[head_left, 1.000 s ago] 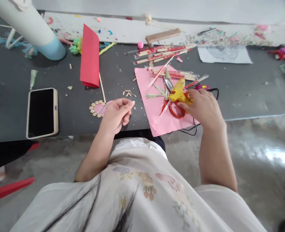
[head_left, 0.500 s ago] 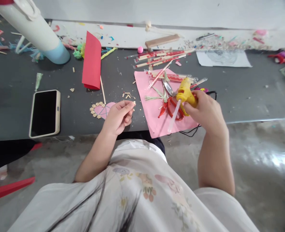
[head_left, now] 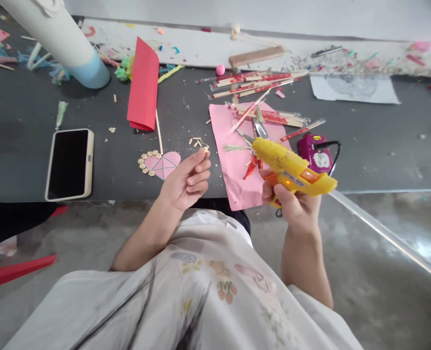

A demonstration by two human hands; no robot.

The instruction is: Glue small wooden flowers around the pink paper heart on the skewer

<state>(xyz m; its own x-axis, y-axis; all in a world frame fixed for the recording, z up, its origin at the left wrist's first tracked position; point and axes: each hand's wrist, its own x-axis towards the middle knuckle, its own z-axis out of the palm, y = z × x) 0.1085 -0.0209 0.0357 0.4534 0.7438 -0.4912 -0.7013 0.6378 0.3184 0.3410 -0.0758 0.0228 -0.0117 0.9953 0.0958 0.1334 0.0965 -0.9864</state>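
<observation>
My right hand (head_left: 296,204) is wrapped round the handle of a yellow hot glue gun (head_left: 286,165), with a small orange light lit on its side. A long clear glue stick (head_left: 383,233) sticks out of its back end, and the nozzle points left. Between thumb and fingertip, my left hand (head_left: 186,182) pinches a small pale wooden piece (head_left: 206,149). Left of that hand lies a pink paper heart (head_left: 168,163) with blue lines, its left edge lined with small flower-shaped wooden pieces (head_left: 142,165). Short cut stick bits (head_left: 196,142) lie just beyond my left fingertips.
Pink paper (head_left: 230,165) under the glue gun bears red-handled pliers, mostly hidden, and wrapped chopsticks (head_left: 262,82) lie behind. A phone (head_left: 70,164), red folded card (head_left: 142,87) and bottle (head_left: 87,68) stand left. A purple box with a cord (head_left: 315,154) sits right.
My right hand has turned the glue gun from pointing away to pointing left and brought it nearer. The purple box now shows. My left hand keeps its pinch, fingers slightly more spread.
</observation>
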